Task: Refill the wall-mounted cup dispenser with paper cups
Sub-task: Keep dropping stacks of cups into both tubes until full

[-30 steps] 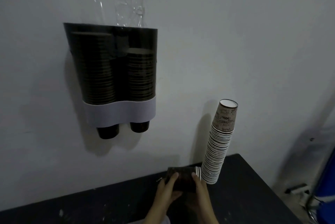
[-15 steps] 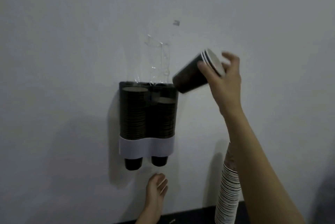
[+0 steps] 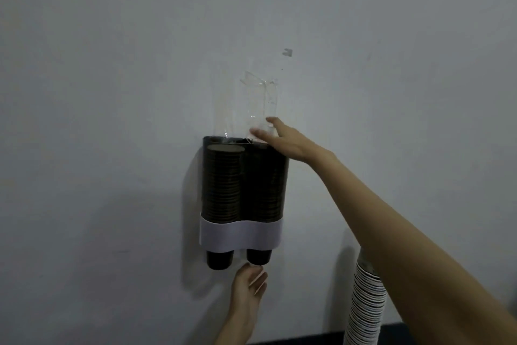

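Note:
The wall-mounted cup dispenser (image 3: 243,237) has a dark see-through body with a white band and two tubes filled with stacked paper cups (image 3: 223,182). One cup bottom (image 3: 219,259) sticks out under the left tube and another (image 3: 258,256) under the right. My right hand (image 3: 279,139) reaches over the top of the right tube with straight fingers and holds nothing. My left hand (image 3: 249,284) is raised just below the right tube's cup, fingertips at or near its bottom, fingers relaxed.
A tall stack of spare paper cups (image 3: 365,305) stands at the lower right, partly behind my right forearm. Clear tape (image 3: 261,104) sticks to the wall above the dispenser. A dark tabletop edge (image 3: 307,340) shows along the bottom.
The few cups my right hand held above the dispenser are gone from it, and the right tube's stack looks higher. My left hand rose toward the right tube's bottom cup.

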`<move>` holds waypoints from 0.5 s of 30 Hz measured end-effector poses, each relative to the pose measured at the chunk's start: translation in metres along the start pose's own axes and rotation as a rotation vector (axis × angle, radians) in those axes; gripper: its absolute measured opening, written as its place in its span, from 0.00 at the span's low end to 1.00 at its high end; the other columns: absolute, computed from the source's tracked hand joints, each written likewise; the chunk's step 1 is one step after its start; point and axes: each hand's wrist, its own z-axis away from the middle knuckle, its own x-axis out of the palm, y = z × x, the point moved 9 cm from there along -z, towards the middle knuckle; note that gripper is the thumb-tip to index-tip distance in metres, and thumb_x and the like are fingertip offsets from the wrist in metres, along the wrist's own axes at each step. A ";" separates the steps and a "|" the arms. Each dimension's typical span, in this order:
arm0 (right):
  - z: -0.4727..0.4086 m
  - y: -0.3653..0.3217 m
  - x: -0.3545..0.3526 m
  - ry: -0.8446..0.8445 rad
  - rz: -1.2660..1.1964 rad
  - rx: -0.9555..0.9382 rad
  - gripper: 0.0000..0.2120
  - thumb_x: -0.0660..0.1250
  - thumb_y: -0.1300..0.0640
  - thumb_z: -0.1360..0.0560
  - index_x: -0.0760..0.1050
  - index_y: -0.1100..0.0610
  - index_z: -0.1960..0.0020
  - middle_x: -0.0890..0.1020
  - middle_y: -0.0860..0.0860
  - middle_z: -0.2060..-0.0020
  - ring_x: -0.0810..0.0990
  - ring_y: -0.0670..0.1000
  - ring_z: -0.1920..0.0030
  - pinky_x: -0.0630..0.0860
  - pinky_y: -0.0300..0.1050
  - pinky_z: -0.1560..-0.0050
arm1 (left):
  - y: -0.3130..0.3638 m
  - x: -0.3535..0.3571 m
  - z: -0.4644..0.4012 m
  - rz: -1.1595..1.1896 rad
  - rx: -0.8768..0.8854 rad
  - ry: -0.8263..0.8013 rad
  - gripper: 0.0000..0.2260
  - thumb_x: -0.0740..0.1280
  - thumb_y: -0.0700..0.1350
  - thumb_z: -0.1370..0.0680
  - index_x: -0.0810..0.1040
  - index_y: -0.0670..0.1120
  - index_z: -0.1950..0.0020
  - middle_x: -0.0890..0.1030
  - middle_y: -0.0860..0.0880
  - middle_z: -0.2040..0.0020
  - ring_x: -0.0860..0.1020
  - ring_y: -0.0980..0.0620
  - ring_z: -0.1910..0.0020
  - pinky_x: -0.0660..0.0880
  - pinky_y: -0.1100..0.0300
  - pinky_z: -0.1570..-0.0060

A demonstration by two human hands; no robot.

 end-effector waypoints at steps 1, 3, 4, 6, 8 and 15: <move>0.007 0.000 -0.007 0.114 -0.109 -0.037 0.30 0.58 0.43 0.24 0.58 0.57 0.27 0.66 0.57 0.29 0.65 0.56 0.29 0.61 0.46 0.33 | 0.001 -0.001 0.000 -0.020 0.007 0.003 0.07 0.57 0.35 0.22 0.71 0.42 0.57 0.75 0.44 0.58 0.74 0.47 0.58 0.69 0.55 0.51; 0.033 0.016 -0.025 0.433 -0.353 -0.080 0.21 0.58 0.51 0.22 0.64 0.59 0.32 0.72 0.57 0.35 0.69 0.54 0.33 0.64 0.44 0.35 | 0.005 -0.008 -0.001 -0.099 0.035 0.030 0.06 0.57 0.34 0.22 0.70 0.41 0.58 0.73 0.45 0.59 0.74 0.46 0.57 0.69 0.56 0.50; 0.050 0.033 -0.025 0.560 -0.452 -0.062 0.17 0.59 0.56 0.22 0.67 0.60 0.35 0.74 0.57 0.39 0.72 0.53 0.37 0.67 0.43 0.38 | 0.007 -0.013 -0.002 -0.175 0.060 0.060 0.06 0.57 0.33 0.23 0.69 0.41 0.58 0.72 0.45 0.59 0.73 0.46 0.57 0.70 0.57 0.51; 0.081 0.079 0.000 0.666 -0.573 0.062 0.15 0.60 0.63 0.24 0.67 0.60 0.38 0.75 0.58 0.42 0.73 0.52 0.42 0.67 0.41 0.45 | 0.013 -0.029 0.002 -0.360 0.120 0.157 0.04 0.60 0.35 0.24 0.72 0.39 0.52 0.74 0.42 0.51 0.74 0.44 0.53 0.72 0.55 0.50; 0.105 0.129 0.053 0.543 -0.615 0.263 0.21 0.63 0.66 0.27 0.64 0.59 0.36 0.73 0.59 0.40 0.73 0.53 0.44 0.67 0.42 0.47 | 0.020 -0.047 0.005 -0.487 0.160 0.276 0.25 0.65 0.40 0.24 0.61 0.36 0.30 0.68 0.39 0.33 0.70 0.40 0.36 0.68 0.51 0.36; 0.126 0.165 0.205 0.023 -0.609 0.388 0.39 0.74 0.59 0.33 0.56 0.57 0.28 0.69 0.53 0.33 0.68 0.55 0.31 0.69 0.40 0.42 | 0.066 -0.065 0.004 -0.777 0.454 0.378 0.44 0.75 0.44 0.32 0.51 0.37 0.25 0.62 0.36 0.26 0.62 0.38 0.27 0.62 0.47 0.30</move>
